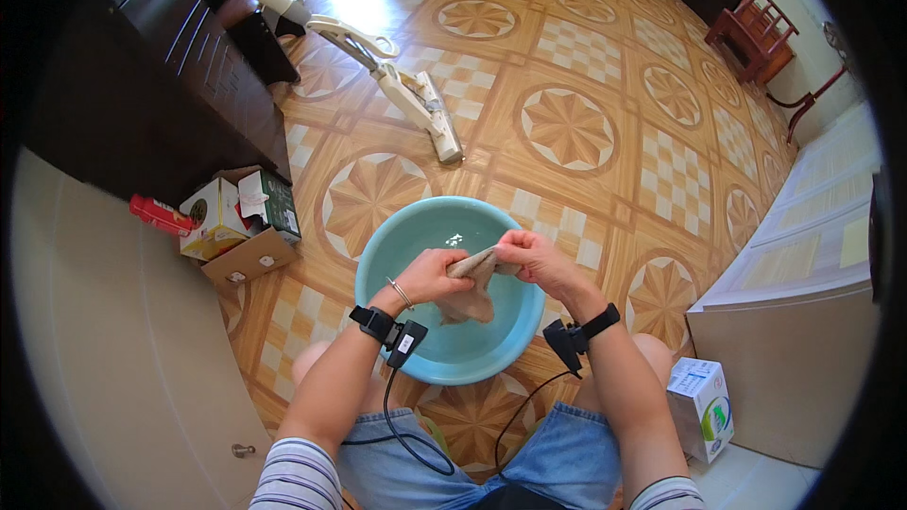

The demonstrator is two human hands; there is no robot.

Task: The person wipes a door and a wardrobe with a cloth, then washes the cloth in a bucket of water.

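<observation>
A beige cloth hangs between my hands above a round light-blue basin of water. My left hand grips one side of it, the fingers curled round the fabric. At the cloth's upper right end, my right hand pinches an edge between thumb and fingers. The lower part droops toward the water; I cannot tell whether it touches. Both wrists carry black straps with small boxes and cables.
Beyond the basin stands a cream floor mop with a flat head. A cardboard box of packages sits at the left by a cabinet. To the right are a white-and-green carton and a pale cabinet. A wooden chair stands far right.
</observation>
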